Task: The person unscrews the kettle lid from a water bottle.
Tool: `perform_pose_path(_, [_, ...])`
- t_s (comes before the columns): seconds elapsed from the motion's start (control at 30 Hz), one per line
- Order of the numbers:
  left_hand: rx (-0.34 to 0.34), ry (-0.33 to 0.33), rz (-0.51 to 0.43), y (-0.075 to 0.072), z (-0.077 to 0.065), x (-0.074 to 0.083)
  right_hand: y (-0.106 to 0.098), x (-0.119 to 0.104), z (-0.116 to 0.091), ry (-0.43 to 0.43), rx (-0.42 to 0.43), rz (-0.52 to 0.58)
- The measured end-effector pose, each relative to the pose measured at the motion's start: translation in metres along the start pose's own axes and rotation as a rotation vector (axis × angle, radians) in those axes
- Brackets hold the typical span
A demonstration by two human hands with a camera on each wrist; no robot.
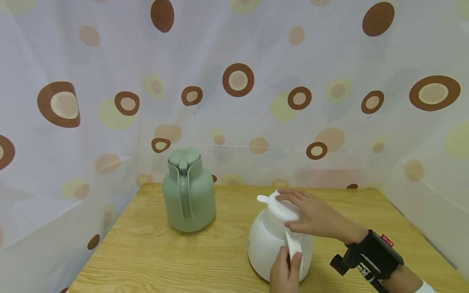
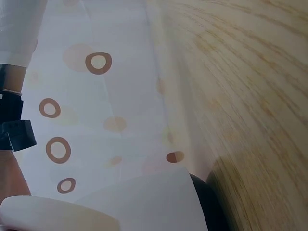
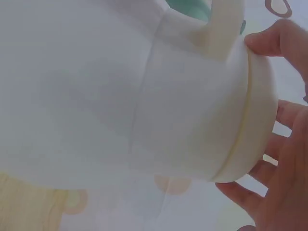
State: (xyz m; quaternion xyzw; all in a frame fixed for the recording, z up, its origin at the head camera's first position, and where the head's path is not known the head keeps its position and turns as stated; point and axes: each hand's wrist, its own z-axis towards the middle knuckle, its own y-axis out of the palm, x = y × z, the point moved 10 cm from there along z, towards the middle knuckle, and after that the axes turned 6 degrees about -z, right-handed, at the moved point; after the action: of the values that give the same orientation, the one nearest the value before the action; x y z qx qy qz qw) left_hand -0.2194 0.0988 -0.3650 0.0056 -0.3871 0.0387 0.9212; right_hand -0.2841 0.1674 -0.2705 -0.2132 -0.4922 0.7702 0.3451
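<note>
A round white thermos jug (image 1: 261,246) stands upright on the wooden table, right of the middle in the head view. My left hand (image 1: 285,272) grips its handle (image 1: 293,245) from the near side. My right hand (image 1: 316,213) lies over the white lid (image 1: 275,208), and in the right wrist view the thumb and fingers spread round the rim of the lid (image 3: 260,115). The lid sits on the jug's neck. In the left wrist view only part of the white body (image 2: 154,199) and its dark base (image 2: 210,204) show; the left hand is hardly seen there.
A pale green thermos jug (image 1: 199,199) stands farther back on the left, its handle facing me. The wooden table (image 1: 154,260) ends at a dotted curtain (image 1: 234,118) that closes off the back and both sides. A black wrist camera mount (image 1: 377,254) sits on the right wrist.
</note>
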Motion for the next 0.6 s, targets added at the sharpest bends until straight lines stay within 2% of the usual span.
perform_pose_path(0.07, [-0.001, -0.006, -0.002, 0.000, 0.001, -0.001, 0.000, 0.001, 0.001, 0.004, -0.012, 0.012])
perform_pose_path(0.13, [-0.002, -0.014, -0.010, 0.000, 0.001, 0.000, -0.004, -0.003, 0.003, 0.021, 0.025, -0.050])
perform_pose_path(0.27, [-0.012, -0.051, -0.030, 0.001, 0.002, -0.002, -0.018, -0.018, 0.005, 0.042, 0.200, -0.293])
perform_pose_path(0.37, [-0.022, -0.085, -0.036, 0.002, 0.003, -0.004, -0.021, -0.028, 0.005, 0.026, 0.293, -0.399])
perform_pose_path(0.47, [-0.012, -0.073, -0.022, 0.000, 0.002, -0.003, -0.020, -0.032, 0.005, 0.002, 0.309, -0.415])
perform_pose_path(0.6, [0.012, -0.028, 0.014, -0.002, 0.001, 0.000, -0.018, -0.029, 0.003, -0.041, 0.259, -0.358])
